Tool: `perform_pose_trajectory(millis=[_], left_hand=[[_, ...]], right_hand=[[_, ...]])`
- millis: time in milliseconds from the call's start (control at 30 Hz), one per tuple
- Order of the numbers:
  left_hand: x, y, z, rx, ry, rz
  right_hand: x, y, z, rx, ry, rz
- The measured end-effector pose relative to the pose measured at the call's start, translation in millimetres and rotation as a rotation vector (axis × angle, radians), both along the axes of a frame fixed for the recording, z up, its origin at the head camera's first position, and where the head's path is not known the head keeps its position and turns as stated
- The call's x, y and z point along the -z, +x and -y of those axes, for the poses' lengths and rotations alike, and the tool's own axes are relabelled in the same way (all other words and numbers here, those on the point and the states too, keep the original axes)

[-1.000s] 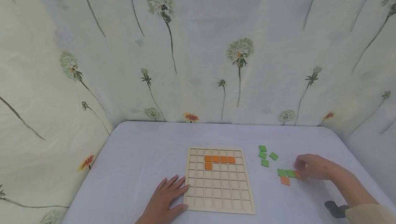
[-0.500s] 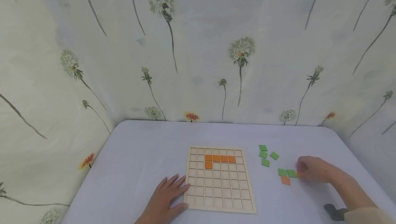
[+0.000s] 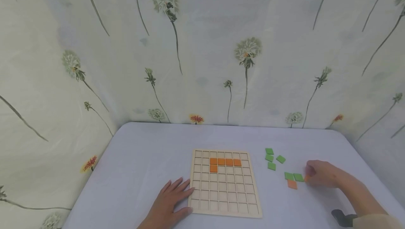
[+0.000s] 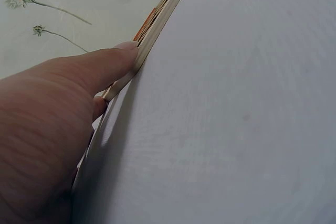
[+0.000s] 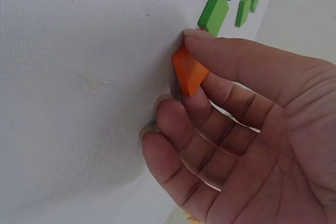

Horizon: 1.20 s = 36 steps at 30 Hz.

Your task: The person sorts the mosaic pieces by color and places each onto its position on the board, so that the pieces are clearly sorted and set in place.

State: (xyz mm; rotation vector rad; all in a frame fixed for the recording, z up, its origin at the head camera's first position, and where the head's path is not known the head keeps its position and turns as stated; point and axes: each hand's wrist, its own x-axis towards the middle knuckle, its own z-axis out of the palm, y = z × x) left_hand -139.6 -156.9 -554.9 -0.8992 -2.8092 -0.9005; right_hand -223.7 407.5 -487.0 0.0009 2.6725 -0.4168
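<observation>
A wooden grid board lies on the pale table, with several orange tiles set in an L near its top. My left hand lies flat on the table, fingers straight, against the board's left edge; in the left wrist view a fingertip touches the board edge. At the right, my right hand pinches an orange tile whose edge rests on the table, just right of two green tiles and a loose orange tile.
Several more green tiles lie scattered between the board and the table's back edge. A flower-print cloth rises behind and beside the table. A dark object sits by my right sleeve at the bottom right.
My right hand has shifted slightly right and toward me with the orange tile. The left hand and the board have stayed put.
</observation>
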Motion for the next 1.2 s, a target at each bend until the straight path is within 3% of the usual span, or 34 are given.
perform_pose_trajectory(millis=[267,500,667,1200], left_hand=[[-0.8,0.3,0,-0.001,-0.001,0.024],[0.0,-0.6,0,0.000,-0.015,0.039],[1.0,-1.2,-1,-0.010,-0.032,0.055],[0.2,-1.5,0,0.000,-0.020,0.051]], right_hand=[[-0.1,1.5,-2,0.005,0.004,-0.013],[-9.4,6.0,2,-0.035,-0.030,-0.054],[-13.9,8.0,5,-0.016,-0.039,-0.047],[-16.8,8.4,6,-0.042,-0.036,-0.065]])
